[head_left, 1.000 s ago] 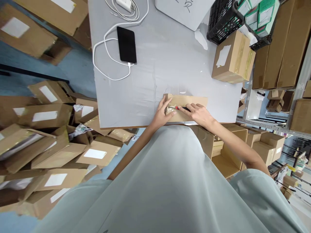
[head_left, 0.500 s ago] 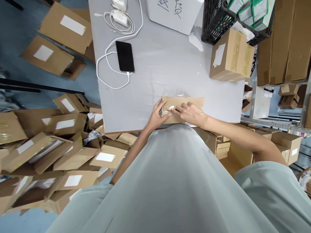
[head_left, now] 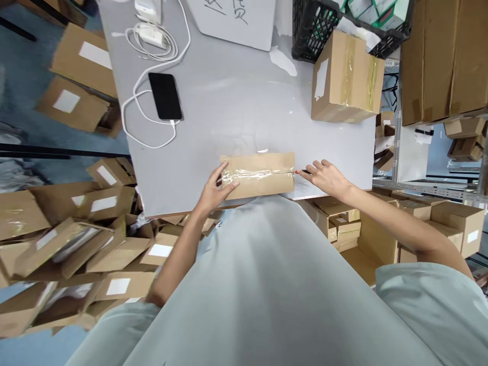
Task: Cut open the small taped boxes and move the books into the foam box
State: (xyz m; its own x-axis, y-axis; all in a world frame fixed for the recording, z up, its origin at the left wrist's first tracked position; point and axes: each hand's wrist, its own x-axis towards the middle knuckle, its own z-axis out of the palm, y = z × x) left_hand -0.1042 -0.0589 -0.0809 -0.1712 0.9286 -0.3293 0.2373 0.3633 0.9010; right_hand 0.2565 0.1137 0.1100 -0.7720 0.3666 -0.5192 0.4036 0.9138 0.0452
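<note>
Hands flank taped box [head_left: 259, 175]; right [head_left: 327, 177] hides red-tipped tool [head_left: 301, 172].

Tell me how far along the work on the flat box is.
Clear tape already covers the flat box's top seam. In hand: the left hand steadies its left end; the right hand is off its right end with a red-tipped tool. Cut or uncut, I cannot tell.

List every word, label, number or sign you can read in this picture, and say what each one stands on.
White board at the table's far edge: dark handwritten characters, cut off by the frame, not readable.
White label on the taped cardboard box: blank from here.
White labels on the piled boxes left of the table: too blurred to read.
Green-and-white cartons in the black crate: print too small to read.
Flat box under the left hand: no text.
</note>
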